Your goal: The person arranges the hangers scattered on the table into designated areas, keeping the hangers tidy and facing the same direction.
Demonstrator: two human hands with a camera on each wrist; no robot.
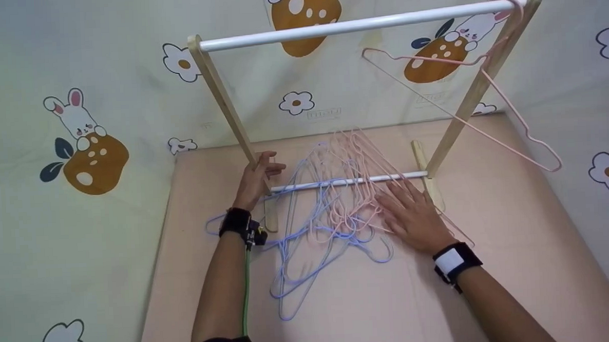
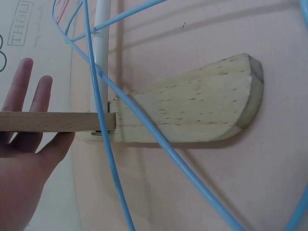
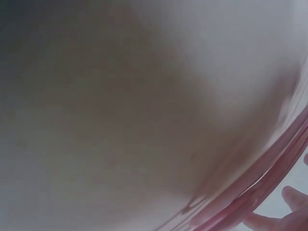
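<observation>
My left hand point(image 1: 253, 181) is at the lower left post point(image 1: 224, 102) of a wood-and-white clothes rack. In the left wrist view its fingers extend behind the post point(image 2: 53, 121), straight and spread. My right hand point(image 1: 414, 217) lies palm down with fingers spread over the right side of a heap of pink hangers point(image 1: 371, 160). Several pink hangers point(image 3: 269, 175) cross the right wrist view, with a few fingertips beyond them. Blue hangers point(image 1: 287, 239) lie tangled with the pink ones, across and in front of the lower white bar point(image 1: 407, 175).
One pink hanger point(image 1: 505, 99) hangs at the right end of the top white bar point(image 1: 360, 25). The rack's wooden foot point(image 2: 192, 106) rests on the pale pink surface point(image 1: 382, 301). Behind stands a patterned wall point(image 1: 240, 112). A green cable point(image 1: 246, 297) runs along the left forearm.
</observation>
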